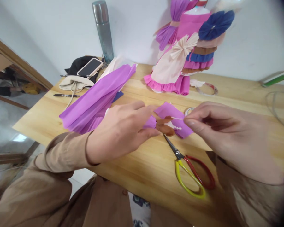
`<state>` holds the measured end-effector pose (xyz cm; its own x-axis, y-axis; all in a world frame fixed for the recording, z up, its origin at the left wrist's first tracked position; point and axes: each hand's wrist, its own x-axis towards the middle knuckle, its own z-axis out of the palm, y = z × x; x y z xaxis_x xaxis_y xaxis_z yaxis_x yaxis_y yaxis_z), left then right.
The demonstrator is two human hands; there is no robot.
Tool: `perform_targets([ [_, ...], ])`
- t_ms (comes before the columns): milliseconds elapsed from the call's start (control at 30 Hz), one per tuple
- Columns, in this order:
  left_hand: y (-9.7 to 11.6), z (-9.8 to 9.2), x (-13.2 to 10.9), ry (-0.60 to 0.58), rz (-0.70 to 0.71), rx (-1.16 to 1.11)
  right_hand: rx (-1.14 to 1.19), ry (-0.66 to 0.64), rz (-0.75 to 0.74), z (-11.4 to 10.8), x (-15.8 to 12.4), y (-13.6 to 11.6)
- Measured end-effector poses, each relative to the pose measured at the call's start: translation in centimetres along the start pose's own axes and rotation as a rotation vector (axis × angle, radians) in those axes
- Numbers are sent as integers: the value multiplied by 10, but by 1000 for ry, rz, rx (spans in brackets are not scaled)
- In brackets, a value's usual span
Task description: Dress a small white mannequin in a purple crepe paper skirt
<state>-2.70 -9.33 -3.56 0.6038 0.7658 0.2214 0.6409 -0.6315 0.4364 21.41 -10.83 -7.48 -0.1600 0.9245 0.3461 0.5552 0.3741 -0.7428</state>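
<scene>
My left hand [119, 130] pinches a small folded purple crepe paper piece [172, 118] gathered at its middle with a brown band [165, 127]. My right hand [217, 132] is closed, pinching a thin white thread or wire [177, 118] that runs to the brown band. Both hands hover just above the wooden table [142, 170]. Scissors with yellow and red handles [190, 171] lie on the table directly below the paper piece, blades pointing toward it.
A large pleated purple crepe sheet [97, 97] lies to the left. A crepe paper dress figure [186, 50] stands at the back. A steel flask [103, 30], a phone [90, 67] on a bag, a pen [66, 95] and tape rolls [207, 90] are around.
</scene>
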Motion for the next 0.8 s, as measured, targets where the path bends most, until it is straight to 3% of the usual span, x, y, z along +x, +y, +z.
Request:
perform_targets([
  [100,4,-2,-18,-64,8,86,16,-59,-81,-1,4,9],
  [200,3,20,-31,-116,46,204,39,-132,-150,6,9,20],
  [300,-2,52,-38,30,31,359,24,-108,-186,14,10,31],
  [433,-11,78,-38,72,94,454,15,-56,-210,21,7,42],
  [667,-19,84,-37,110,321,360,-47,-32,-216,27,8,45],
  [800,-19,84,-40,205,193,300,-86,-22,-257,30,8,45],
])
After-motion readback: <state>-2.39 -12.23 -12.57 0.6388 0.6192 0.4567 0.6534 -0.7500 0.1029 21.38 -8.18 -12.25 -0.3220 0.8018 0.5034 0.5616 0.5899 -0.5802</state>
